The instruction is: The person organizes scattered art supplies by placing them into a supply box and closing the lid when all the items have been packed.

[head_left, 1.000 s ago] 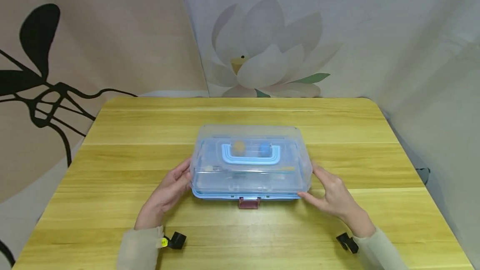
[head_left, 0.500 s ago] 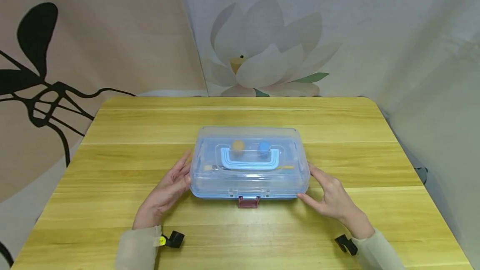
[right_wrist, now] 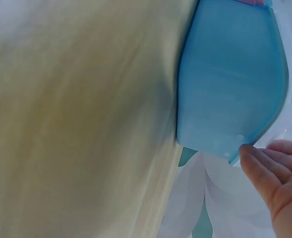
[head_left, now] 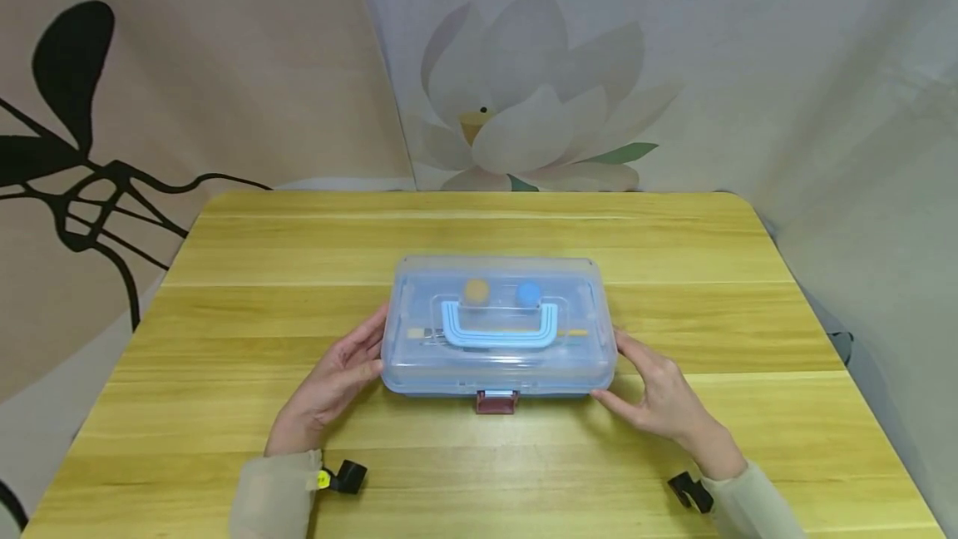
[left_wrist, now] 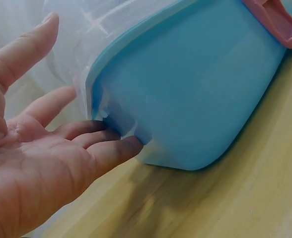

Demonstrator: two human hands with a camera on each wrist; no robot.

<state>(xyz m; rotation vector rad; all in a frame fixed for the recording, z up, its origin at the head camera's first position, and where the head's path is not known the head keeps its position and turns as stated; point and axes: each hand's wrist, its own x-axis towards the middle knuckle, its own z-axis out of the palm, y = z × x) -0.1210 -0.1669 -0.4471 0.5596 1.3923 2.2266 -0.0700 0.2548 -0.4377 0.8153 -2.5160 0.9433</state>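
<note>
A plastic carrying case (head_left: 497, 366) with a clear lid and light blue base sits mid-table, its lid down. The light blue handle (head_left: 499, 338) lies flat on the lid. A pinkish-red latch (head_left: 496, 403) sticks out at the front, not clipped up over the lid. My left hand (head_left: 333, 385) touches the case's left end; in the left wrist view its lower fingers rest against the blue base, thumb apart. At the right end is my right hand (head_left: 666, 393), thumb by the front corner, fingertips touching the side near the rim in the right wrist view.
Through the lid show a tan round cap (head_left: 476, 291), a blue round cap (head_left: 528, 294) and a flat paintbrush (head_left: 416, 333). The wooden table (head_left: 494, 472) extends around the case. A curtain (head_left: 554, 90) with a printed flower hangs behind the far edge.
The front of the lid has come down onto the base, and the handle has sunk with it. Both hands stay at the case's ends with little movement.
</note>
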